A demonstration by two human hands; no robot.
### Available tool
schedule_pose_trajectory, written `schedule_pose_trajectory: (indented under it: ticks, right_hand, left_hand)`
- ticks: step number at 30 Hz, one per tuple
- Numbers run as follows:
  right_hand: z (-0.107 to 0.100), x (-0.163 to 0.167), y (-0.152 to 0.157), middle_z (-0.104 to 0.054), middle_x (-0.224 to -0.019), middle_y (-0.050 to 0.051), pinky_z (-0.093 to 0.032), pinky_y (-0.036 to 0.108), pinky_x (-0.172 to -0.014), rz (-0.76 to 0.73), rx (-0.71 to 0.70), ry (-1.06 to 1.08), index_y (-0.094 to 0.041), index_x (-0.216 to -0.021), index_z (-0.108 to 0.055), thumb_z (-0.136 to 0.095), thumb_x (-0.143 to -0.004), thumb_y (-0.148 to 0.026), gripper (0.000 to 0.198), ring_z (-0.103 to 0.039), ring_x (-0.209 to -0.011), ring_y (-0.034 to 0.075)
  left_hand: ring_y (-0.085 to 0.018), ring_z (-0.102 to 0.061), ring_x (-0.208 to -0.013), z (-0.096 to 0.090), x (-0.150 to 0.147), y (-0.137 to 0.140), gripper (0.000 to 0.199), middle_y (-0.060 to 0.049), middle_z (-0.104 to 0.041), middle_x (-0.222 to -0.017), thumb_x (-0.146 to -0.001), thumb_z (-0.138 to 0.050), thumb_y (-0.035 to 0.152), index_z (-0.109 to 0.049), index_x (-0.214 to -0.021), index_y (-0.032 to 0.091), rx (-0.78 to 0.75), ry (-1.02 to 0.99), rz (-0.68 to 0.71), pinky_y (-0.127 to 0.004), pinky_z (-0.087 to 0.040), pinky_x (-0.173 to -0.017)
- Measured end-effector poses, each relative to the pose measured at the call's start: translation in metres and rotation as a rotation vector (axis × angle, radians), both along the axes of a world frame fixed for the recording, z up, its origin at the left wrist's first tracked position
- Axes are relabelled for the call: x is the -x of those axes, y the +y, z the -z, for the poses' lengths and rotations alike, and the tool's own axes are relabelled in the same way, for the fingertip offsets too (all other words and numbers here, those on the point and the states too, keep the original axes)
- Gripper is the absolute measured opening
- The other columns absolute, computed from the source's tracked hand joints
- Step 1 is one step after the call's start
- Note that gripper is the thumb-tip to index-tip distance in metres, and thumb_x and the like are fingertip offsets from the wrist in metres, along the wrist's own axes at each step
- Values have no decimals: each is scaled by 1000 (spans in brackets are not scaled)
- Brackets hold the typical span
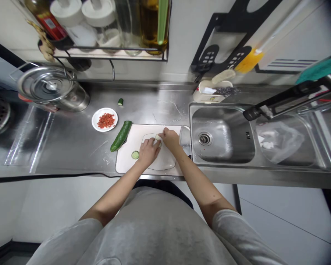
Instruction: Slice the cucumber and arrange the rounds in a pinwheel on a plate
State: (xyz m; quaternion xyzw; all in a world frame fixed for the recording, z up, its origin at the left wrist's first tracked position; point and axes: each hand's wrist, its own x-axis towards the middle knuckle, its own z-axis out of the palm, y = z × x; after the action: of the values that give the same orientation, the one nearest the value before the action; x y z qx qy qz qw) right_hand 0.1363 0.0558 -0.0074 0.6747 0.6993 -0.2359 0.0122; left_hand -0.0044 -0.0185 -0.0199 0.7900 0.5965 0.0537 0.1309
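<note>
Both hands meet over the white cutting board (127, 165). My right hand (171, 140) has its fingers pinched at a small pale piece that looks like a garlic clove (157, 137). My left hand (148, 151) is curled against the same piece from the left, its fingertips close together; they partly hide it. A cut cucumber (121, 136) lies across the board's left edge. Below it, a round cucumber slice (135, 155) rests on the board. At the board's right end lies a knife with a broad shiny blade (185, 137), its dark handle towards me.
A white plate of chopped red pieces (105, 119) and a cucumber end (120, 102) sit behind the board. A lidded steel pot (55, 90) stands at left. The sink (223, 134) is at right, beneath a dark faucet (281, 99). A condiment rack (113, 55) hangs above.
</note>
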Motion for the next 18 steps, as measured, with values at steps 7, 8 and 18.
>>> schedule_pose_trajectory:
  ticks: [7,8,18]
  right_hand:
    - [4,-8,-16,-68,-84,4,-32,25,-61,62,-24,61,-20,-94,-59,-47,-94,-37,21,-59,-77,18]
    - [5,-7,-17,-68,-85,4,-32,25,-62,60,-18,58,-21,-95,-59,-47,-94,-38,21,-59,-78,18]
    - [4,3,-9,-68,-95,9,-37,26,-69,25,16,-39,-18,-106,-58,-45,-95,-41,29,-60,-86,20]
  left_hand:
    - [-27,-45,-108,-1,1,-6,40,-8,-51,-129,-93,-43,39,-52,-132,34,-2,27,-44,-39,-41,-85]
    - [-27,-45,-108,-1,1,-6,40,-8,-50,-129,-93,-43,39,-52,-132,34,3,31,-46,-40,-41,-85]
    - [-27,-45,-108,0,1,-7,41,-10,-50,-130,-93,-43,39,-54,-131,33,13,12,-48,-41,-41,-85]
